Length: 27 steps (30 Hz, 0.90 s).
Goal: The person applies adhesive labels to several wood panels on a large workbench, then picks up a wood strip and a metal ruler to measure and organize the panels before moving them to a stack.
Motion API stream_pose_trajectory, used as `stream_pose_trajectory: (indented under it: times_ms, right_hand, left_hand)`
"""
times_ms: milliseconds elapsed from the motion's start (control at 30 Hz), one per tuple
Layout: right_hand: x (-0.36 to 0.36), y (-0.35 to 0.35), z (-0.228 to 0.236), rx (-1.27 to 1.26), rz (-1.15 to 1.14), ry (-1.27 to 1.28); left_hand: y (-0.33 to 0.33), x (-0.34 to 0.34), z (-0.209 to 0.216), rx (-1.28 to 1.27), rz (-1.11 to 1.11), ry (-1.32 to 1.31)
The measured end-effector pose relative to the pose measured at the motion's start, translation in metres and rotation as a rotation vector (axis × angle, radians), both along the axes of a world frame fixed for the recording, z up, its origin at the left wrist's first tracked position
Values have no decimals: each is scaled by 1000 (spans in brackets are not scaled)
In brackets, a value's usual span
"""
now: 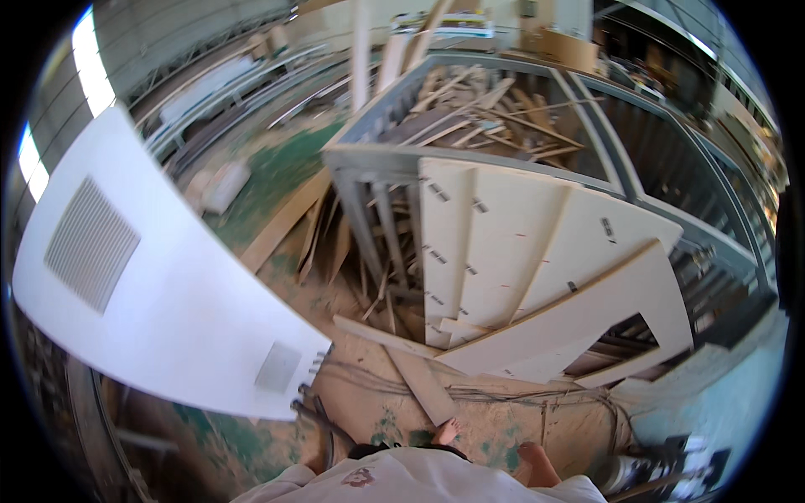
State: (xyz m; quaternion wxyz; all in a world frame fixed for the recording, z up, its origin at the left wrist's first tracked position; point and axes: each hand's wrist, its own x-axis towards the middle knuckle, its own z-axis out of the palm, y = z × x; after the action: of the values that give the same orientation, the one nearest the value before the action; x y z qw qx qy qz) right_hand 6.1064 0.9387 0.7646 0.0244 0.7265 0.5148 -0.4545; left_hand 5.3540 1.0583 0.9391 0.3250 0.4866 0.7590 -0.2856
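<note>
Neither of my hands shows; only my white shirt [411, 478] fills the lower edge. Below me a bare foot [449, 432] with visible toes stands on the dusty floor. Another patch of bare skin [537, 464], which looks like a foot or lower leg, is just to its right. Nearest on my left is a large white curved panel [193, 285] with a ribbed vent [92, 243] and a smaller grey plate [277, 367]. Dark hoses [323, 423] run by its lower right corner. What my hands hold, if anything, cannot be seen.
Ahead stands a grey metal cage bin [369, 151] full of wood offcuts [495, 117]. Pale boards [486, 226] and a board with a cutout [620, 306] lean on its front. Cables [470, 392] and a loose plank [419, 381] lie across the floor. Machinery [662, 469] sits lower right.
</note>
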Motion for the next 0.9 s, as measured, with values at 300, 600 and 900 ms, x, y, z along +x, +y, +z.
stream_pose_trajectory:
  times_ms: [300, 600, 900]
  right_hand:
    - [11, 161, 48, -176, -195, -148]
    - [-492, 347, 118, 404, 399, 503]
    - [-799, 121, 211, 30, 1431, 455]
  left_hand:
    - [-347, -33, 129, 424, 1034, 309]
    - [-519, 14, -51, 332, 1443, -304]
    - [-658, -26, -151, 124, 1593, -280]
